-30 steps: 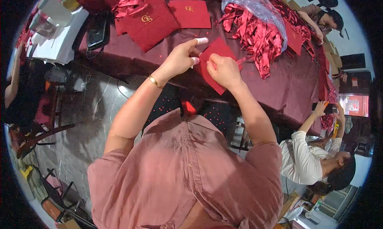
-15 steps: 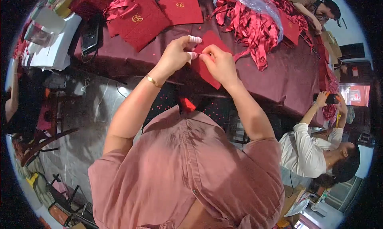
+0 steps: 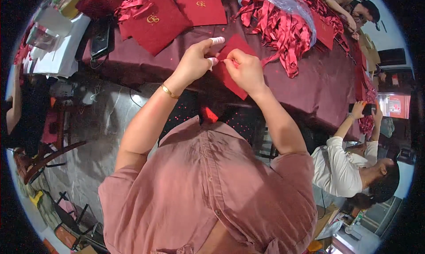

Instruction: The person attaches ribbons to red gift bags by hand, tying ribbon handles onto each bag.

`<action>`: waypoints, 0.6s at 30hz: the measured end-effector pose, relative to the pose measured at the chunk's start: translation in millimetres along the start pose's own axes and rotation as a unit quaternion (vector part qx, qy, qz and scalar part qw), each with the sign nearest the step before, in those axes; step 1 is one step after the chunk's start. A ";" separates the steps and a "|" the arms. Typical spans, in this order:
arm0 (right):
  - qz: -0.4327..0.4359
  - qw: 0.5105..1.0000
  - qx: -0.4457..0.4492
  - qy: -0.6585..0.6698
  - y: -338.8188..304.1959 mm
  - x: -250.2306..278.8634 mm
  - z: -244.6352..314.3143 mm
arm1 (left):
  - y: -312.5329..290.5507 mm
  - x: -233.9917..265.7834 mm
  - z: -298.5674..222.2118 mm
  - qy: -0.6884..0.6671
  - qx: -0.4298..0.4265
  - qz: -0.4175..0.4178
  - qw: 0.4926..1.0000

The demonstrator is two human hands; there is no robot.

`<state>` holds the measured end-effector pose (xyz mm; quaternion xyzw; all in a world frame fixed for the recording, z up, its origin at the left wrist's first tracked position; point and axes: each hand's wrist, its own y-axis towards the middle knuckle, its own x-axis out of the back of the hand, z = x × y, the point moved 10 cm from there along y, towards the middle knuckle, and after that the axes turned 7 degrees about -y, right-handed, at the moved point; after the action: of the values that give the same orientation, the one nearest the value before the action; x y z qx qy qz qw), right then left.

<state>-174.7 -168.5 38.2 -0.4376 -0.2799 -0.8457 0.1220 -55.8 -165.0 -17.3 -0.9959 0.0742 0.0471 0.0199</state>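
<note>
A flat red pouch or folder (image 3: 237,83) lies at the table's near edge under both hands. My left hand (image 3: 195,62) is at its left side, with white wrapping on the thumb and index fingertips. Those two tips stand apart, while the thumb seems to press against a finger below it. Thumb and fingers of my right hand (image 3: 248,72) are pinched together over the pouch, close to the left thumb. Something thin and reddish shows between the two hands, too small to name. What either hand grips is mostly hidden.
A dark red cloth covers the table (image 3: 305,92). Beyond my hands lie red folders with gold emblems (image 3: 201,15) and a plastic bag of red ribbons (image 3: 283,32). A black phone (image 3: 101,40) lies at left. At right, a person in white (image 3: 343,165) holds a phone.
My right hand has shifted very slightly, its fingers still pinched near the left thumb. My left hand stays nearly in place. The whole view has moved a little.
</note>
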 end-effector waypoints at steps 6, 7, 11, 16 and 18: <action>-0.022 0.998 -0.009 0.050 -1.2 -3.3 3.6 | -4.7 1.7 -0.6 -0.019 0.052 -0.003 0.998; -0.020 0.999 -0.010 0.032 -0.3 -4.0 2.5 | -2.6 2.8 0.1 -0.020 0.027 0.000 0.999; -0.019 1.000 -0.015 -0.005 1.5 -2.2 1.9 | -5.7 -0.8 -13.1 -0.005 -0.014 -0.021 1.000; -0.006 0.992 0.050 -0.113 -2.1 -3.6 22.4 | -7.0 1.2 -27.8 0.161 -0.079 -0.065 0.982; -0.019 0.997 0.023 -0.070 0.5 -2.7 12.5 | -5.4 1.6 -25.2 0.122 -0.059 -0.065 0.989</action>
<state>-164.4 -161.8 42.0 -0.4874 -0.3155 -0.8085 0.0964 -51.1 -161.1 7.8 -0.9964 0.0087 -0.0719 -0.0448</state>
